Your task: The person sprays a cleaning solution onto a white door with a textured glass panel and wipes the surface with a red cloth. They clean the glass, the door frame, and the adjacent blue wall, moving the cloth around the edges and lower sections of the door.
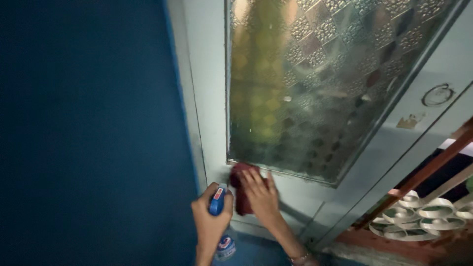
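My left hand [209, 216] grips a spray bottle [220, 231] with a blue trigger head, held low in front of a pale grey-blue door [209, 98]. Just to its right, my right hand [262, 196] presses a dark red cloth [240, 184] flat against the door frame, right below the lower left corner of a patterned frosted glass pane [315, 79]. The cloth shows above and left of my fingers. The bottle's clear body hangs below my left fist.
A dark blue wall [88, 133] fills the left side. At the right, a second door leaf carries a round fitting [437, 94]. Beyond it stand a reddish wooden rail [433, 165] and white ornamental grillwork [423, 212].
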